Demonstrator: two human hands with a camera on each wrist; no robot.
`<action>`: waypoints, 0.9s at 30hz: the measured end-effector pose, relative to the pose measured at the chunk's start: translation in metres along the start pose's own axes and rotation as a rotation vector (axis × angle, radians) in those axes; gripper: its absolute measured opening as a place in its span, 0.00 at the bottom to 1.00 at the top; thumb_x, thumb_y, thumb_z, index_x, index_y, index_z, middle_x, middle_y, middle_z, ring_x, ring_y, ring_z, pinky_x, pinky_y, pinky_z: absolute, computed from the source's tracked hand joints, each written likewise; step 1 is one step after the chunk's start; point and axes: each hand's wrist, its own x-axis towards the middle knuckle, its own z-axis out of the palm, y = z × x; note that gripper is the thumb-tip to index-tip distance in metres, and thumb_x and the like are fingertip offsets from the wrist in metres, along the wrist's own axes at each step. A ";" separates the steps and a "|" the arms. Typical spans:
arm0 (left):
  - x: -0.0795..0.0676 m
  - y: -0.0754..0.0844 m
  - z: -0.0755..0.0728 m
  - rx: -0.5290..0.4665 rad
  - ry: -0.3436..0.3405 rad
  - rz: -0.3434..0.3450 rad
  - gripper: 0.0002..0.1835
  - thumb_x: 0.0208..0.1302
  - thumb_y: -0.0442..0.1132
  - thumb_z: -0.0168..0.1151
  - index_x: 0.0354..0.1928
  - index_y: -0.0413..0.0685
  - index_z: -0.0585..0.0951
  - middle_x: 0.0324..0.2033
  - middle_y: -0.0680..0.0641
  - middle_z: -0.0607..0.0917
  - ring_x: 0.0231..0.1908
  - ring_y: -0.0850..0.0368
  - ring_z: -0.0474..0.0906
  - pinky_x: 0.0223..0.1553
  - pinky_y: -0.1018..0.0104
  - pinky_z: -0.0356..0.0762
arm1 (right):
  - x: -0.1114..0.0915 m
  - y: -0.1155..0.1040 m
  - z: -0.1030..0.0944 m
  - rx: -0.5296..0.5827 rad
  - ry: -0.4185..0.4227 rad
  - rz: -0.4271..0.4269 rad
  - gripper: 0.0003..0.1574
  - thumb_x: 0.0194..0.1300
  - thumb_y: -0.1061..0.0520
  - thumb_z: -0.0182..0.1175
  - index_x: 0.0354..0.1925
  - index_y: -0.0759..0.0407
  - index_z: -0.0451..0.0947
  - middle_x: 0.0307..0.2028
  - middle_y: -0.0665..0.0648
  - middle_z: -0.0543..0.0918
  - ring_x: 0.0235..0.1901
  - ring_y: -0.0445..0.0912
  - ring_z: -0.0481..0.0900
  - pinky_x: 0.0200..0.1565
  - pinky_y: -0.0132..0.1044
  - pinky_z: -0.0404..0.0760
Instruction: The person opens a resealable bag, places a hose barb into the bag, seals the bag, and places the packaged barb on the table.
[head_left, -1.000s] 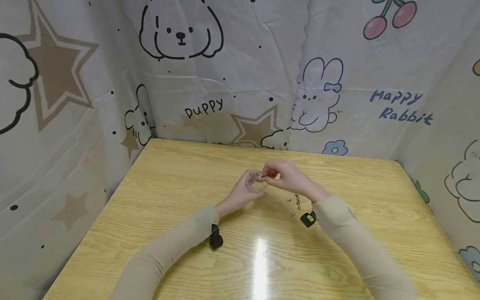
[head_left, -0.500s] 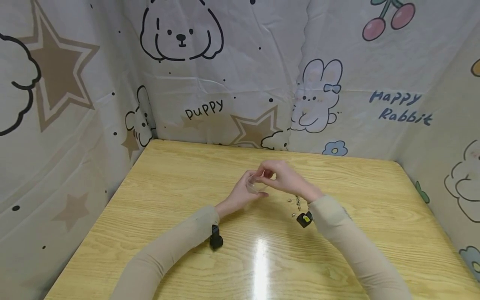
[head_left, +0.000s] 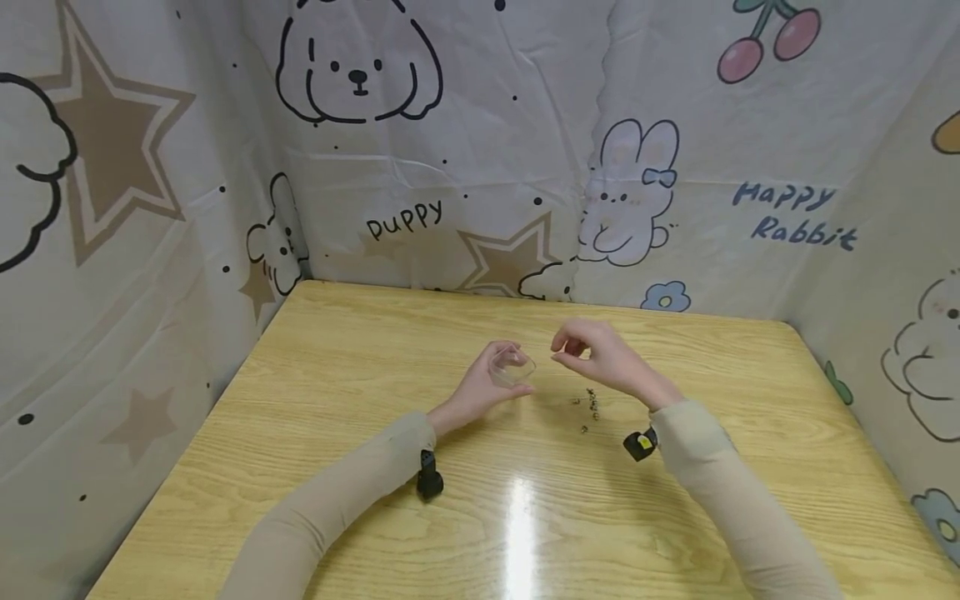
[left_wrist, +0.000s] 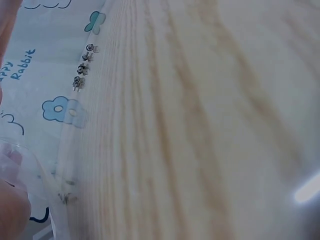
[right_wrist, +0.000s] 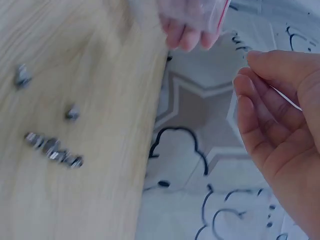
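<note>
Clear bag, one, thin plastic, red line along one edge: located in the left hand, raised off the table. Grip: left fingers and thumb curled about the film, its mouth seemingly parted toward the right hand. Contents: could not be told.

Right hand, one: just beside the bag, apart from it. Fingers loosely bent, thumb tip close to the fingertips; nothing showed between them.

Small metal pieces, several, in a short row, with two strays set apart (exact kind too blurred to name): on the table, nearer the wearer than the right fingertips and to the right of the left grip.

Table, wood-grained, beneath both hands. Printed cloth, beyond them.

Risks, as judged: a slackened left grip could have let the limp film fold shut or tip; a brushing sleeve or fingertip could have scattered the pieces, small and apparently rounded.
</note>
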 end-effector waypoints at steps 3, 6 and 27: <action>0.000 0.000 0.000 0.008 0.009 -0.001 0.38 0.57 0.34 0.73 0.66 0.39 0.65 0.58 0.42 0.80 0.63 0.46 0.74 0.68 0.47 0.70 | -0.008 0.008 0.000 0.002 0.001 0.035 0.04 0.63 0.64 0.67 0.37 0.61 0.81 0.34 0.54 0.85 0.31 0.40 0.79 0.38 0.35 0.85; 0.000 0.000 0.000 0.000 0.011 0.003 0.36 0.57 0.34 0.73 0.65 0.41 0.65 0.57 0.41 0.80 0.62 0.46 0.74 0.68 0.48 0.70 | -0.017 0.017 0.001 0.006 -0.003 0.073 0.04 0.62 0.65 0.67 0.37 0.61 0.81 0.34 0.54 0.85 0.32 0.40 0.79 0.38 0.35 0.85; 0.000 -0.002 -0.003 0.005 0.001 -0.008 0.38 0.57 0.36 0.74 0.67 0.40 0.64 0.58 0.43 0.80 0.64 0.46 0.73 0.73 0.46 0.61 | -0.056 0.063 0.016 0.003 -0.134 0.303 0.04 0.62 0.63 0.67 0.37 0.61 0.83 0.32 0.52 0.86 0.33 0.37 0.78 0.38 0.27 0.80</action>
